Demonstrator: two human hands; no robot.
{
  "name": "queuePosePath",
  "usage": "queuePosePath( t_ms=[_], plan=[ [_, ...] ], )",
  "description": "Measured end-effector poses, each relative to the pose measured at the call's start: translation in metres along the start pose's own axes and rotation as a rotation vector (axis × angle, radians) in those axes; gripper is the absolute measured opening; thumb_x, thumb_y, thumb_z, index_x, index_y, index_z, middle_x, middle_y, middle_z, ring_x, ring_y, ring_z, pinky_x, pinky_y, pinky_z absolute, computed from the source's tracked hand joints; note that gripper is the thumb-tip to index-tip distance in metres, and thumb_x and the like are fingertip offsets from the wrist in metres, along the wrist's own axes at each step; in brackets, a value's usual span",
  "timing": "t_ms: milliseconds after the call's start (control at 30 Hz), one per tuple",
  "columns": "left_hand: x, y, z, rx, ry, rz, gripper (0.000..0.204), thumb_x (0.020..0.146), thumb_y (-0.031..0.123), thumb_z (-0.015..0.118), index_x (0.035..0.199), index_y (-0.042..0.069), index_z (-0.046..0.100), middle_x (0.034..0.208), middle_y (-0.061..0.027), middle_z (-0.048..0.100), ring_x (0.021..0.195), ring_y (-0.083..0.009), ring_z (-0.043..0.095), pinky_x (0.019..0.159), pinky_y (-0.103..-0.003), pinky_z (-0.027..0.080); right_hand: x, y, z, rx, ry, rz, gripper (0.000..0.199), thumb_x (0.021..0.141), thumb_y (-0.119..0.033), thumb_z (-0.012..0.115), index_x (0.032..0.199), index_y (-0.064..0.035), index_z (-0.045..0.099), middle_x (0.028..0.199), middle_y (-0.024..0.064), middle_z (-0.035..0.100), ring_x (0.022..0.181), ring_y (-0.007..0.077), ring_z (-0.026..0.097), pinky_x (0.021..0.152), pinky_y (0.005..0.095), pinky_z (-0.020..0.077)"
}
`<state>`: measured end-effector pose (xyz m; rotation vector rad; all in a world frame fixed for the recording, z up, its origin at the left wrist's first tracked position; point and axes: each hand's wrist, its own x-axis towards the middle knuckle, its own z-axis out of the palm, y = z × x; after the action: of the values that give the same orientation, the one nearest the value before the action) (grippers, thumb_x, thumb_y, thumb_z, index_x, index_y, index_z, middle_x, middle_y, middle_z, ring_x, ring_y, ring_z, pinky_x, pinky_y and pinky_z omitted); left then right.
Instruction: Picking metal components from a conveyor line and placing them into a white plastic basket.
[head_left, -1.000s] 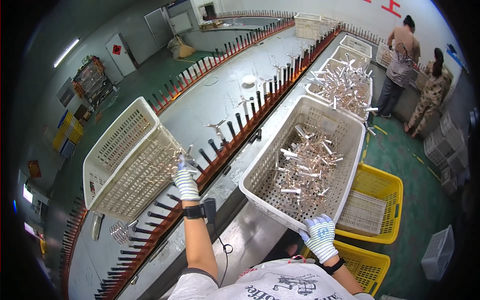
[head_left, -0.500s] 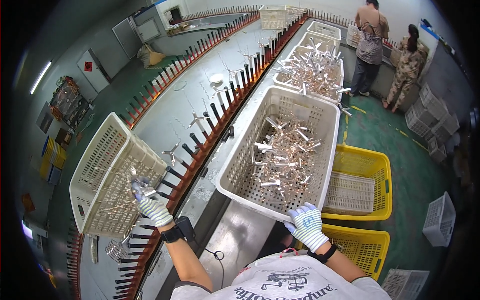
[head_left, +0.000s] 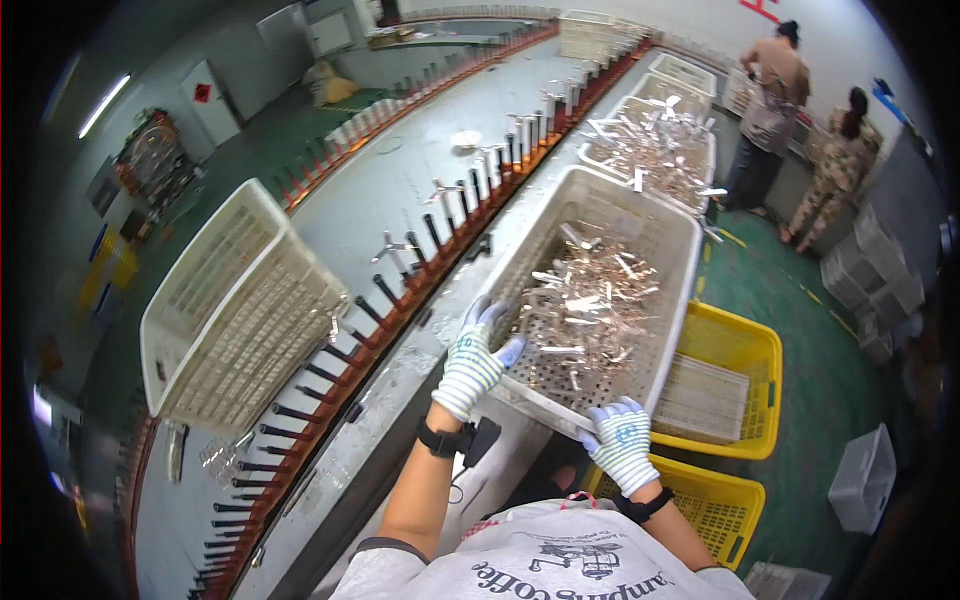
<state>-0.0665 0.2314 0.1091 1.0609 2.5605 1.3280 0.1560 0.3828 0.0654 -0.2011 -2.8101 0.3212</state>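
My left hand (head_left: pixel 472 358), in a striped knit glove, is at the left rim of a white perforated crate (head_left: pixel 682 300). Its fingers are stretched and its thumb stands apart; nothing is seen in its grasp. My right hand (head_left: pixel 620 442), gloved alike, has its fingers curled over the crate's near rim. Inside lie many small shiny metal pieces (head_left: pixel 590 300) with thin copper-coloured wires, partly blurred. Farther off on the left, pale crates (head_left: pixel 255 335) stand tilted on the line, away from my hands.
Dark upright pegs (head_left: pixel 432 232) run along the conveyor line. Another crate full of metal pieces (head_left: pixel 660 150) stands behind mine. Yellow crates (head_left: pixel 770 400) are on the floor to the right. Two people (head_left: pixel 770 110) stand at the far right, with stacked crates (head_left: pixel 875 270) nearby.
My left hand has left the tilted crates and the metal pieces there, moving right to the white crate's left rim. My right hand stays at the near rim. The view has shifted slightly.
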Motion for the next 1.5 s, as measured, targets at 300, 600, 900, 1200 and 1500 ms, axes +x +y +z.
queuePosePath(
  t_ms=[300,600,900,1200,1500],
  plan=[
    [-0.077,-0.138,-0.066,-0.114,0.976,-0.332,0.056,0.087,0.017,0.050,0.133,-0.003,0.026,0.137,-0.0208,0.029,0.129,-0.0270,0.027,0.105,-0.032,0.023,-0.005,-0.003,0.004,0.003,0.075,0.019,0.026,0.065,-0.027,0.067,0.083,-0.0114,0.058,0.072,0.0066,0.055,0.075,0.0253,0.054,0.086,0.0422,0.0372],
    [-0.083,-0.139,-0.142,-0.234,1.032,-0.126,0.020,0.088,0.006,0.049,0.108,0.003,0.053,0.104,-0.0063,0.058,0.090,-0.0136,0.053,0.083,-0.027,0.041,-0.004,-0.007,0.009,-0.017,0.043,0.035,0.028,0.063,-0.027,0.068,0.084,-0.0109,0.058,0.072,0.0066,0.056,0.075,0.0255,0.054,0.087,0.0418,0.0365],
    [-0.041,-0.139,-0.086,-0.245,1.098,-0.461,0.032,0.086,0.017,0.055,0.111,-0.003,0.053,0.107,-0.0133,0.060,0.092,-0.0225,0.056,0.082,-0.032,0.042,-0.007,-0.005,0.007,-0.043,0.062,0.062,0.026,0.065,-0.028,0.067,0.082,-0.0105,0.059,0.071,0.0067,0.055,0.074,0.0257,0.054,0.086,0.0419,0.0368],
    [-0.077,-0.198,-0.117,0.195,1.269,-0.361,0.024,0.087,0.016,0.053,0.107,0.003,0.058,0.105,-0.0104,0.061,0.093,-0.0225,0.055,0.086,-0.032,0.040,-0.002,-0.010,0.010,-0.026,0.064,0.049,0.025,0.066,-0.031,0.066,0.080,-0.0108,0.061,0.069,0.0071,0.056,0.072,0.0265,0.055,0.082,0.0408,0.0382],
    [-0.086,-0.160,-0.124,-1.501,1.055,0.323,0.025,0.086,0.012,0.053,0.107,-0.002,0.057,0.108,-0.0109,0.059,0.096,-0.0224,0.056,0.089,-0.033,0.042,-0.001,-0.014,0.007,-0.013,0.026,0.045,0.027,0.065,-0.029,0.067,0.083,-0.0115,0.059,0.071,0.0067,0.056,0.075,0.0255,0.054,0.086,0.0419,0.0367]
  ],
)
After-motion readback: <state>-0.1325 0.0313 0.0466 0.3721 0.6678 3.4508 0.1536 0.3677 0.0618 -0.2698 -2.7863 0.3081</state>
